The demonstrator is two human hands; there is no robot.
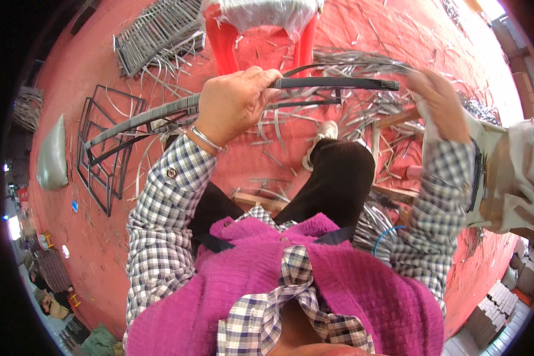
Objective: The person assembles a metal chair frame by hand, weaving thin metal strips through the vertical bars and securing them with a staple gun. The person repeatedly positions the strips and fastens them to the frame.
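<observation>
while the l. hand (pixel 237 101) is closed firmly around a curved bar (pixel 338 83), which is held across in front of the body, the r. hand (pixel 442 101) is raised near the bar's right tip, apart from it. 1 thin dark strip (pixel 344 63) arcs above the bar, from beside the l. hand up to the r. hand; b/c of blur, cannot tell if r. fingers pinch it. left of the l. hand, the bar has grey wrapping (pixel 145 117); on the other side it is mostly black w/ ribbed tip. on the red floor (pixel 246 169), a black metal frame (pixel 122 173) shows at left, a grey rack (pixel 160 35) at upper left. 1 red stool (pixel 221 44) stands at top.
</observation>
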